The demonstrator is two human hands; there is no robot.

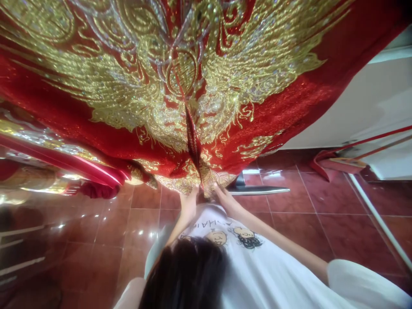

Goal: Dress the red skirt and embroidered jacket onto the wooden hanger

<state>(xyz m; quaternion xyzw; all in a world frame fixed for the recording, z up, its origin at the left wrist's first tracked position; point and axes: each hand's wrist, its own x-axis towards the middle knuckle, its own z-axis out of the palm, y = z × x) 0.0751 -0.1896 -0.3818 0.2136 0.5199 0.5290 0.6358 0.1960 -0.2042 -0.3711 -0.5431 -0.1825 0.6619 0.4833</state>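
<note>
A red garment (309, 101) with dense gold embroidery and sparkling beads spreads across the upper half of the view. Down its middle runs a narrow front opening (193, 137), parted partway and meeting near the hem. My left hand (190, 201) pinches the gold wave-patterned hem (170, 182) just left of the opening, thumb on top. On the opposite side of the opening, my right hand (222, 196) grips the matching hem edge, also thumb up. The fingers beneath the cloth are hidden. Both hands are close together in front of my white printed shirt (257, 266).
More red and gold clothing (58, 148) hangs at the left. Past my right hand, a dark flat metal piece (260, 189) extends over the tiled floor (289, 197). A red dustpan (325, 165) and a white pole (376, 214) are at the right, near a pale wall (347, 111).
</note>
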